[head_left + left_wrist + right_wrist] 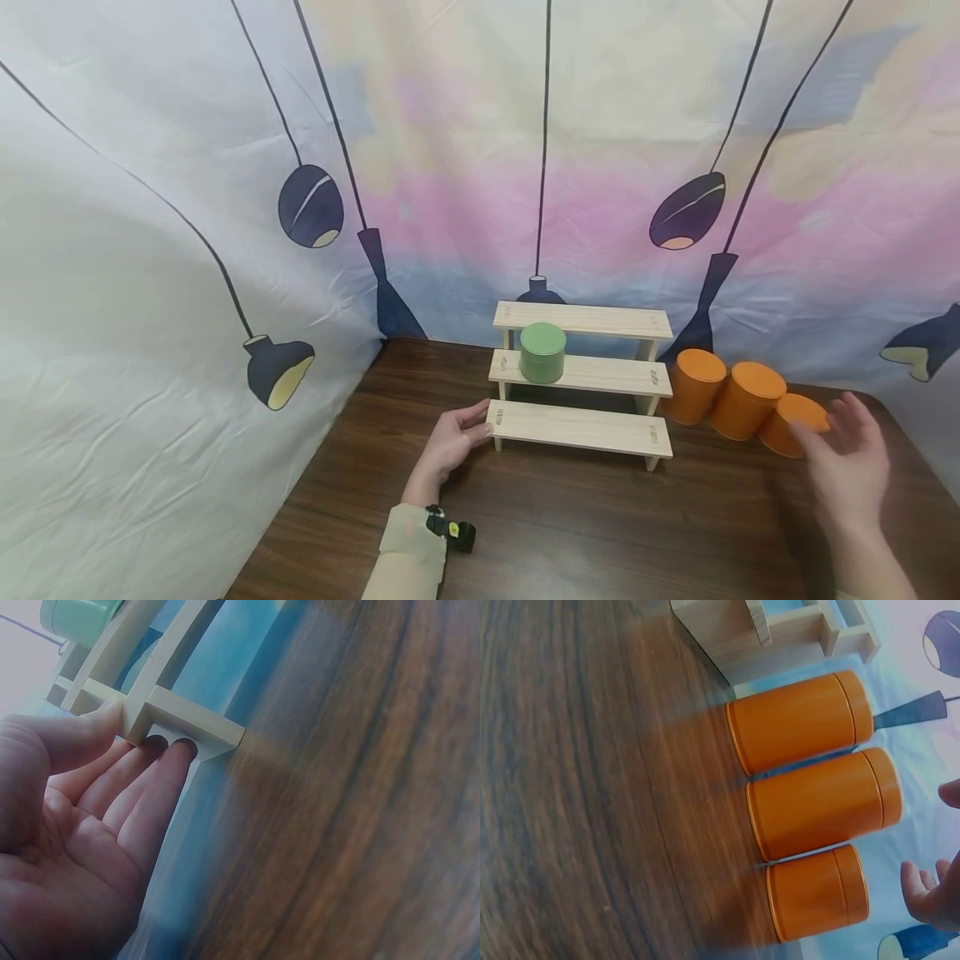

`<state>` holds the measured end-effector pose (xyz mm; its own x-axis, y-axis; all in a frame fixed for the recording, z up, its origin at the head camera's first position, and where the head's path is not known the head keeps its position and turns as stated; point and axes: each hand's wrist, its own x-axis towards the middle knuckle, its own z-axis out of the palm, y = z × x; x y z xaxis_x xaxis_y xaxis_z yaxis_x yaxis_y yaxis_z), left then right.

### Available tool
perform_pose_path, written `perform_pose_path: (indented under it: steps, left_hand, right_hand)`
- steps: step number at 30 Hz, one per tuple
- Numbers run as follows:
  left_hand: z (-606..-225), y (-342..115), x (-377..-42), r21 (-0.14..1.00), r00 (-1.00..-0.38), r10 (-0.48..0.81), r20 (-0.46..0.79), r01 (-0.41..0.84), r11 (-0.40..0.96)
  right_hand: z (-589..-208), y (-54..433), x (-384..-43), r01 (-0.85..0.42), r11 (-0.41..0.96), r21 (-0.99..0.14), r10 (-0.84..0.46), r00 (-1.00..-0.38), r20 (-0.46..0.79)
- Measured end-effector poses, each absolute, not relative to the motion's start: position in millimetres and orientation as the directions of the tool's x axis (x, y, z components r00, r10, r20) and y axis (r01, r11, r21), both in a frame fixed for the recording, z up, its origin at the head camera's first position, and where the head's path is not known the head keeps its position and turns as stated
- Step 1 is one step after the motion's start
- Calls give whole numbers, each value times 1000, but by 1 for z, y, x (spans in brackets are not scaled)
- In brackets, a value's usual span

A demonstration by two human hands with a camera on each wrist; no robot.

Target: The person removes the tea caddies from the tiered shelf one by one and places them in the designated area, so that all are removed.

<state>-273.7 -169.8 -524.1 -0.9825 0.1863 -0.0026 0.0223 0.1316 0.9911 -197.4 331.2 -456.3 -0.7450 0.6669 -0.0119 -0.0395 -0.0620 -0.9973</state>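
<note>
Left hand [452, 437] pinches a three-tier wooden riser [603, 374] at its lowest step's left end. Green lidded canister [542, 354] stands on the riser's middle step, left of centre. Right of riser: three orange lidded canisters [746, 402], then right hand [853, 477], fingers apart, near the shortest.

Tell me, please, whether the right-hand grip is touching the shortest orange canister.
Apart. The right wrist view shows it: a strip of pale backdrop separates the right-hand grip from the shortest orange canister. In the head view they only overlap.
</note>
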Motion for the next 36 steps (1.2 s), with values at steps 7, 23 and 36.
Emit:
perform_pose_path:
  steps: [7, 23, 36]
  left_hand:
    - [-524, -170, -273, 989, -983, 185, 6, 33, 143]
    - [-525, -171, -274, 987, -983, 183, 8, 38, 157]
    - [-523, -170, -273, 976, -986, 164, 15, 50, 212]
  right_hand:
    - [-458, 317, -201, 49, 183, -982, 624, -778, 77]
    - [-462, 272, -210, -173, 418, -892, 424, -831, 360]
    - [-468, 236, -220, -282, 445, -850, 308, -843, 441]
